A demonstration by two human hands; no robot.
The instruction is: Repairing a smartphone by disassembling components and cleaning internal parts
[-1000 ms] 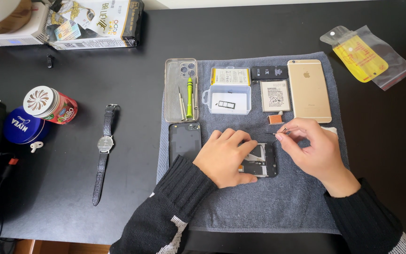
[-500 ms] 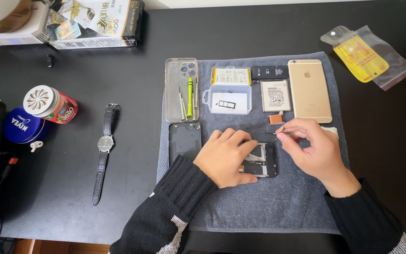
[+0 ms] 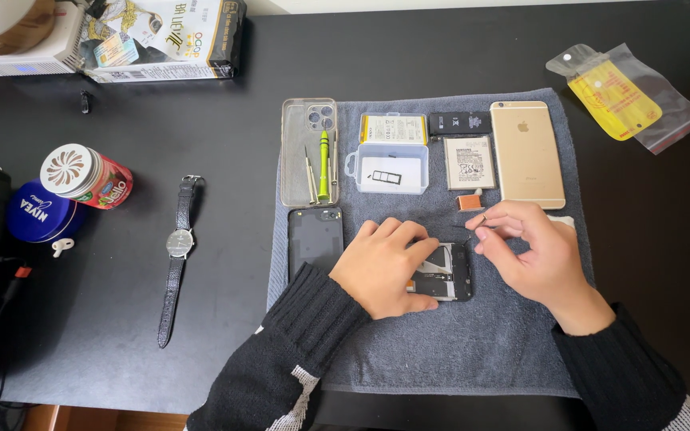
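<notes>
My left hand (image 3: 389, 267) lies flat on an opened black phone (image 3: 446, 273) on the grey towel (image 3: 457, 351), holding it down. My right hand (image 3: 533, 251) hovers at the phone's upper right corner, fingers pinched on a thin metal tool (image 3: 473, 223) whose tip points toward the phone. A small orange part (image 3: 469, 202) lies just above the right hand. A black phone back cover (image 3: 315, 238) rests left of my left hand.
On the towel: a clear case (image 3: 308, 152) holding screwdrivers (image 3: 323, 166), a small plastic box (image 3: 393, 168), batteries (image 3: 469, 162), a gold phone (image 3: 527, 153). Off the towel: a wristwatch (image 3: 177, 255), a red can (image 3: 85, 175), a blue tin (image 3: 37, 211), a yellow bag (image 3: 620, 96).
Almost nothing: my right hand's pinched fingers shifted very slightly by the phone's upper right corner; my left hand stays on the phone.
</notes>
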